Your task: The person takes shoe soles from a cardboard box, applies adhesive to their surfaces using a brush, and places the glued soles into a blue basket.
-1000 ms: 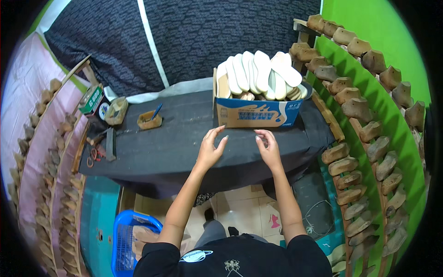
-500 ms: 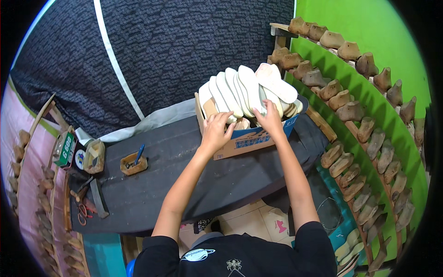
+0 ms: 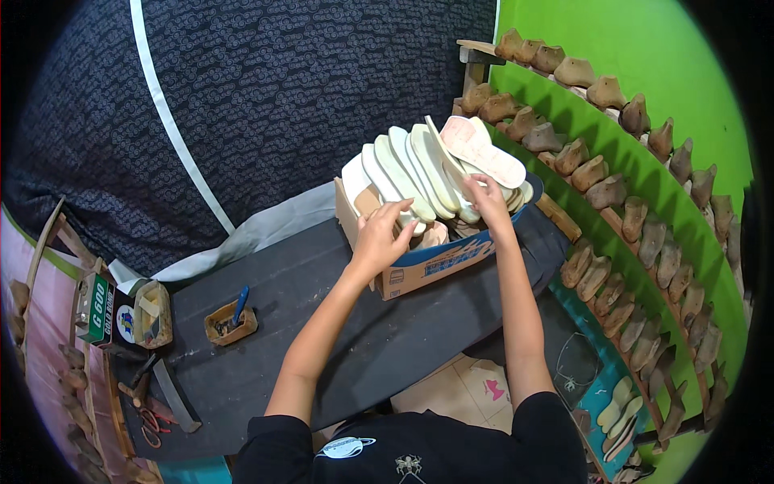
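Observation:
A cardboard box point(image 3: 443, 264) with blue printing is packed with white, sole-shaped insoles point(image 3: 385, 171), most standing on edge in a row. My right hand point(image 3: 490, 208) pinches the near end of one upright insole point(image 3: 443, 151), which is turned almost edge-on. Over the box's near left rim, my left hand point(image 3: 379, 238) has its fingers stretched and apart, touching the insoles' near ends. A pinkish-white insole point(image 3: 488, 156) lies flat across the pile at the right. Smaller tan pieces point(image 3: 435, 234) show low in the box between my hands.
The box stands on a dark-covered table point(image 3: 314, 266). Left on it are a small tray point(image 3: 230, 324) with a blue-handled tool, a hammer point(image 3: 139, 387), scissors point(image 3: 151, 426) and a green box point(image 3: 98, 310). Racks of wooden shoe lasts point(image 3: 592, 173) line the right wall.
My right hand has tipped one insole away from the row, so it now shows its edge. My left hand stays at the near left rim. The view has shifted slightly.

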Motion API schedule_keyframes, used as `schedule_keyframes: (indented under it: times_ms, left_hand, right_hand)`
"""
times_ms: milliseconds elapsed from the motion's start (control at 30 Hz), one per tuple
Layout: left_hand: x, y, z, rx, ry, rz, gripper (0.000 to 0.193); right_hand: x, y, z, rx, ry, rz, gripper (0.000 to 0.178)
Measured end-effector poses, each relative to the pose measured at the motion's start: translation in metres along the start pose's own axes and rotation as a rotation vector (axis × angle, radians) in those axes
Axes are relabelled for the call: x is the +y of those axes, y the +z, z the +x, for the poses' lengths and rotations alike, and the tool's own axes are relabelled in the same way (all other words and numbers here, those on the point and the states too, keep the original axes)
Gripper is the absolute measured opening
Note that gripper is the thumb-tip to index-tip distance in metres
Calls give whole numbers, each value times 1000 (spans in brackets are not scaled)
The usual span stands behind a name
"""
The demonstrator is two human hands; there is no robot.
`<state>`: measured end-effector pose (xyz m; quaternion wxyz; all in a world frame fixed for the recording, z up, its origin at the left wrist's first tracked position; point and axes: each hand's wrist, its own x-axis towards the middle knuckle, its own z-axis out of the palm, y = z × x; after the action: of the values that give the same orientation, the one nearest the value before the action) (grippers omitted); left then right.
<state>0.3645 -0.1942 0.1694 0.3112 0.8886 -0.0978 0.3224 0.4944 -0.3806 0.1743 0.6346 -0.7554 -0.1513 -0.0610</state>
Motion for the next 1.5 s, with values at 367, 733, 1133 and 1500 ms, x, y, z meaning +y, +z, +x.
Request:
schedule_keyframes:
  times_ms: [367, 733, 1133, 1500]
  left_hand:
    - [-28, -32, 10, 124, -458, -1332, 42]
    - [-46, -129, -58, 313, -403, -1263, 30]
    - [-53, -215, -228, 456, -618, -1300, 36]
    - [-50, -194, -353, 877, -937, -1076, 28]
  right_hand:
    - [-16, 11, -96, -268, -65, 762, 40]
    - [17, 72, -130, -860, 373, 1230, 74]
    - [4, 155, -139, -1254, 552, 754, 35]
    - [-7, 263, -145, -1184, 74, 318, 29]
